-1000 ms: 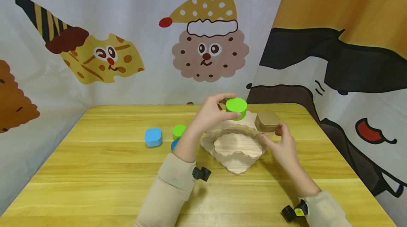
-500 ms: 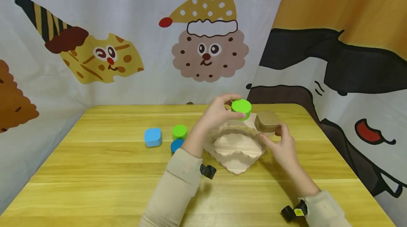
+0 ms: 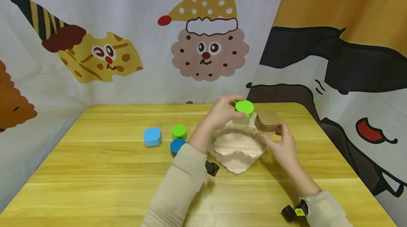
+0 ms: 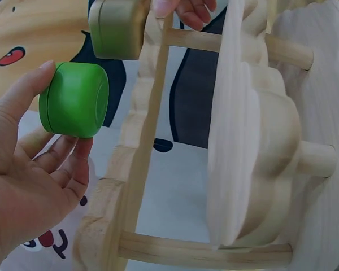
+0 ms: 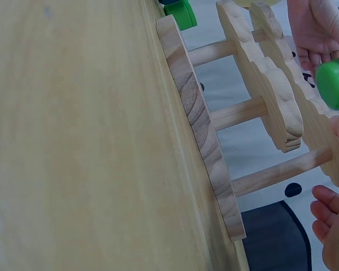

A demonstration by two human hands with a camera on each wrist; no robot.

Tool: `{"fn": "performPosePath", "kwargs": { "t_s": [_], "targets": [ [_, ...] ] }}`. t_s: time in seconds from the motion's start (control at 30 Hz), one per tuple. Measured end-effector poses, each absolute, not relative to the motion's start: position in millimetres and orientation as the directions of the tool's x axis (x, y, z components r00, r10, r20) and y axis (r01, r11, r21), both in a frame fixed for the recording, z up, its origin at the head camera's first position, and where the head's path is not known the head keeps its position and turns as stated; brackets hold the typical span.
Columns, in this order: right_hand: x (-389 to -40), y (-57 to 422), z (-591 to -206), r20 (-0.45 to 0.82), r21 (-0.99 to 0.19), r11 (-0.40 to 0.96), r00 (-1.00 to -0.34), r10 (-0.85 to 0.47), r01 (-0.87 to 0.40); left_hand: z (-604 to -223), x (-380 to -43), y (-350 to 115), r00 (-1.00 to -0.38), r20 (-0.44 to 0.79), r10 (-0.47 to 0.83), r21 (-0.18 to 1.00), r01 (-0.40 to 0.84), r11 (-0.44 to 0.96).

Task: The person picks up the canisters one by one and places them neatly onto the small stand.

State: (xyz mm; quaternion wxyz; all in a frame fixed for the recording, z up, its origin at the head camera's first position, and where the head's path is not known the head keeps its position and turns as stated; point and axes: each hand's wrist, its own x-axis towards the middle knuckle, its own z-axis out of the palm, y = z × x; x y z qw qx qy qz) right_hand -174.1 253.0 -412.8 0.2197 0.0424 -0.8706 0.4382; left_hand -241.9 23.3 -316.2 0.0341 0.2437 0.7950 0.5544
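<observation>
My left hand [image 3: 220, 115] pinches a round green tin [image 3: 244, 108] between thumb and fingers. In the head view it is over the back tier of a tiered wooden stand [image 3: 238, 144] with scalloped edges. The left wrist view shows the green tin [image 4: 76, 99] apart from the stand's top board [image 4: 138, 121]. A gold square tin [image 3: 267, 120] sits on that top tier at the right. My right hand [image 3: 283, 147] grips the stand's right edge with its thumb, close to the gold tin; some of its fingers are hidden in the head view.
Left of the stand, on the wooden table [image 3: 95, 170], lie a light blue square tin [image 3: 152, 137], another green round tin [image 3: 179, 132] and a dark blue round tin [image 3: 177, 146], which is partly behind the left sleeve. A printed curtain [image 3: 127, 8] hangs behind the table.
My left hand has carried the green tin a little to the right and slightly lower, nearer the gold tin. The dark blue tin has come more into view. My right hand stays in place.
</observation>
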Motion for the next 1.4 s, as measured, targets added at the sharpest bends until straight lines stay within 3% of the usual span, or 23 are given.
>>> {"fn": "performPosePath", "kwargs": {
  "t_s": [0.93, 1.4],
  "targets": [
    [-173, 252, -413, 0.396, -0.752, 0.613, -0.910, 0.122, -0.245, -335, -252, 29, -0.858, 0.190, 0.478, 0.878, 0.366, 0.309],
    [-172, 252, -413, 0.394, -0.760, 0.603, -0.909, 0.135, -0.240, -318, -224, 0, -0.882, 0.223, 0.415, 0.899, 0.351, 0.261]
  ]
}}
